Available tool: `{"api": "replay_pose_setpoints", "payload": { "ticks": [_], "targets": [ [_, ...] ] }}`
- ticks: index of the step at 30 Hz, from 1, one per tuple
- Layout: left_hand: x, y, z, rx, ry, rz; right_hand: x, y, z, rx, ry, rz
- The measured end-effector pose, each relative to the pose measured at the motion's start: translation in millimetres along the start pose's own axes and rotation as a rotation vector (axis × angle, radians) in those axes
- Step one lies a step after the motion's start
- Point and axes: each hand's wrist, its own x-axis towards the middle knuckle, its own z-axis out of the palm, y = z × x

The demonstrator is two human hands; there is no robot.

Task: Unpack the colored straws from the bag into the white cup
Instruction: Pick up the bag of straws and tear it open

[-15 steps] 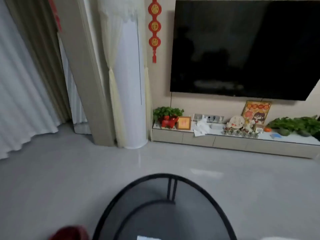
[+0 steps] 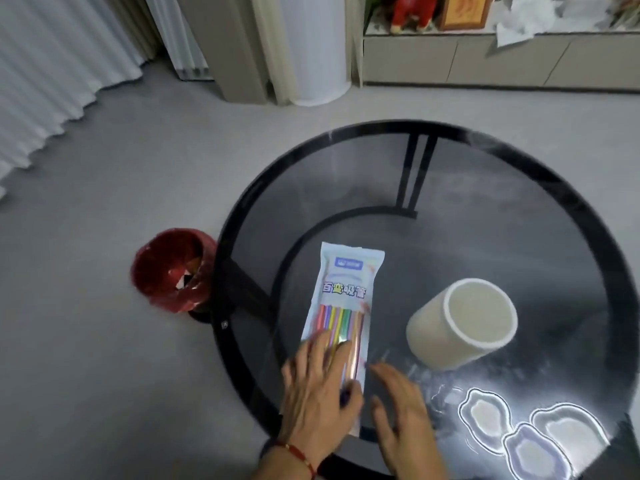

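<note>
In the head view we rest our left hand on the near end of the bag of colored straws, fingers spread and fairly straight across the plastic, pressing it flat rather than curling round it; a red cord circles that wrist. Our right hand sits just beside the left, to its right, fingers straight and relaxed, holding nothing; we cannot tell whether its fingertips touch the glass or the bag's edge. The bag lies flat on the round glass table, running away from our left fingers, with the straws showing through its clear lower part and printed lettering beyond them. The white cup stands upright beyond and to the right of our right hand, apart from the bag, and looks empty. Off the table's edge, to the left of our left hand, a bin with a red liner stands on the grey floor.
</note>
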Motion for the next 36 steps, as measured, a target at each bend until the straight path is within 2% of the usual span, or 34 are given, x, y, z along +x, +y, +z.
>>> {"api": "replay_pose_setpoints", "payload": {
  "ticks": [2,6,10,12,15,20,24,27,32,34,36],
  "targets": [
    [5.9,-18.7,26.5,0.023,0.077,0.088,-10.2,14.5,18.1,0.073,0.044,-0.042],
    [4.9,-38.7,62.2,0.062,0.25,0.171,-8.4,37.7,39.0,-0.106,0.194,-0.17],
    [10.0,-41.4,73.1,0.136,0.405,0.262,-11.8,45.9,44.1,-0.092,0.269,-0.244],
    [7.3,-44.6,75.1,0.164,0.41,0.278,-15.7,53.9,47.4,-0.12,0.276,-0.29],
    [-3.2,-46.8,68.6,0.197,0.374,0.243,-28.4,49.1,54.9,-0.079,0.212,-0.22],
    [-11.4,-30.6,46.0,0.196,0.286,-0.032,-48.1,23.2,46.5,0.011,0.198,-0.096],
    [-16.8,-25.3,38.4,0.207,0.284,-0.088,-75.5,3.2,32.6,0.037,0.233,-0.034],
    [-15.5,-31.4,33.9,0.194,0.215,-0.082,-86.6,-3.6,13.7,-0.024,0.161,0.005],
    [4.4,-45.8,-8.7,0.199,-0.087,-0.08,-74.4,11.0,-22.0,-0.106,0.125,0.015],
    [10.8,-54.8,-18.0,0.288,-0.021,0.003,-54.7,16.6,-23.8,-0.089,0.186,-0.027],
    [18.6,-66.1,-17.7,0.378,0.124,0.124,-30.9,21.4,-20.9,-0.064,0.218,-0.078]
  ]
}}
